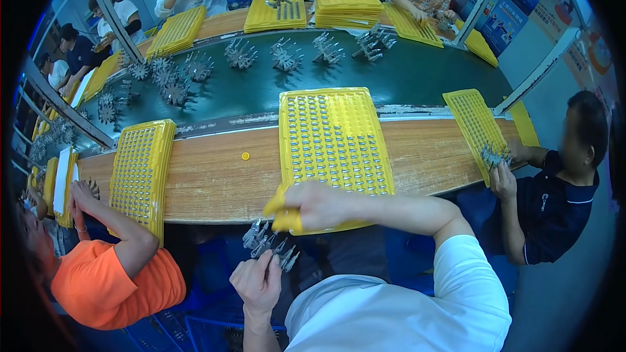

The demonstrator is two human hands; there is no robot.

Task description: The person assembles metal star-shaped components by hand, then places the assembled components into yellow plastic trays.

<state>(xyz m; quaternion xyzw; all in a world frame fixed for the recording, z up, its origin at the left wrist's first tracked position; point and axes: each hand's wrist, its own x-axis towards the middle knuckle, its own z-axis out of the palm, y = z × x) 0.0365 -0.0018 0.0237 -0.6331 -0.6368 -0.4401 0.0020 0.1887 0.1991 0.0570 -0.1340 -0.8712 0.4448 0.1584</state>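
Note:
My left hand is closed around a grey metal rack with several prongs, held below the table's front edge. Just above and beside that rack is my right hand, with yellow covers on its fingertips. Motion smears its fingers, so whether it pinches a small part is unclear. Under my right forearm lies a yellow tray with rows of small silver metal parts; several slots at its upper right hold none. My hand and forearm hide the tray's near end.
A green conveyor belt carries several pronged metal racks beyond the wooden table. A small yellow ring lies left of my tray. Co-workers sit at both sides, with a filled yellow tray at left and another at right.

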